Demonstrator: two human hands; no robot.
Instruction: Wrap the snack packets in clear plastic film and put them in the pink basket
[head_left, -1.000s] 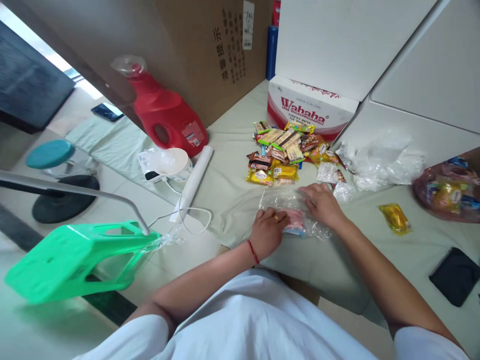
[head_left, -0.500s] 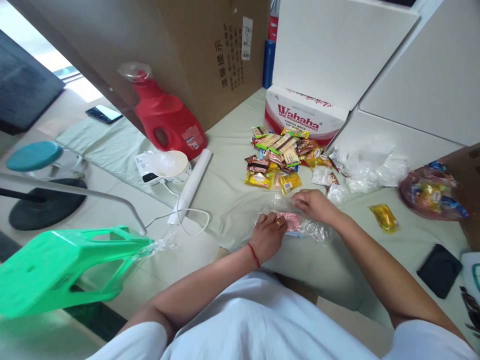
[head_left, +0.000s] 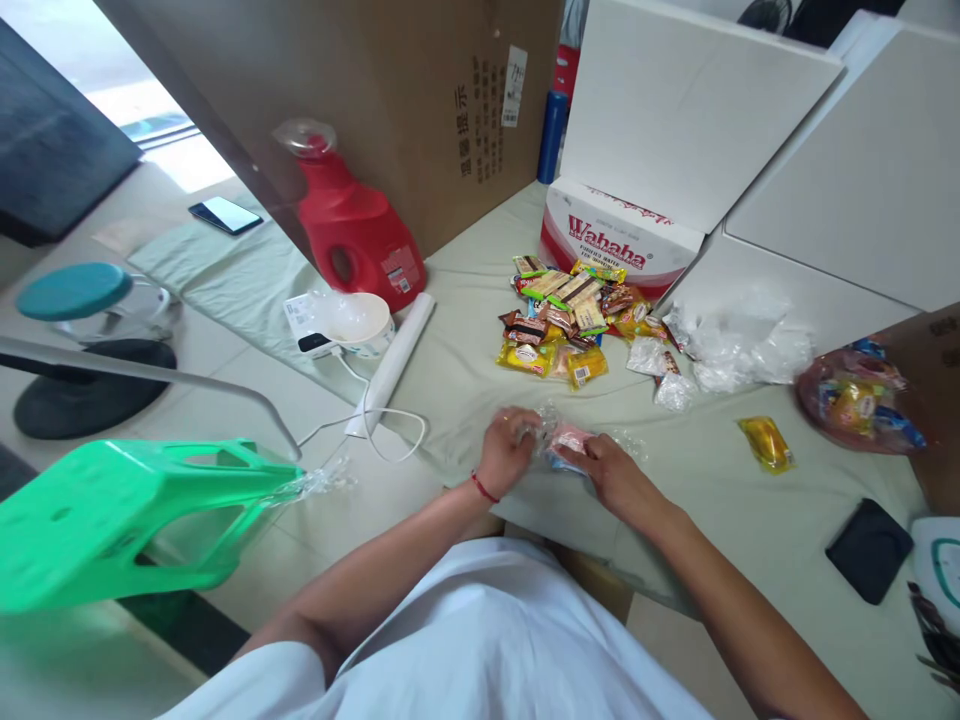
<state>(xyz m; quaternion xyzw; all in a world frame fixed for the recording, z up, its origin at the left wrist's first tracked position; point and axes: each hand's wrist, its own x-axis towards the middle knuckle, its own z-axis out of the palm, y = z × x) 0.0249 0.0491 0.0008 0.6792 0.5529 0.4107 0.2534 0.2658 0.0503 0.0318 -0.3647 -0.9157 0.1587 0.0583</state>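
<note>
Packet (head_left: 568, 438) before snack pile (head_left: 559, 318), carton (head_left: 609, 240) behind.

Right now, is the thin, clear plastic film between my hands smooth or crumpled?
Crumpled: the clear plastic film shows wrinkles and glints beside your left hand, around the pink-and-blue packet. Whether it's sealed, I can't tell.

Looks forward and down from head height, over a pale shirt (head_left: 465, 640), near the left hand (head_left: 508, 448) and right hand (head_left: 616, 478), farther from the cardboard box (head_left: 412, 120).
</note>
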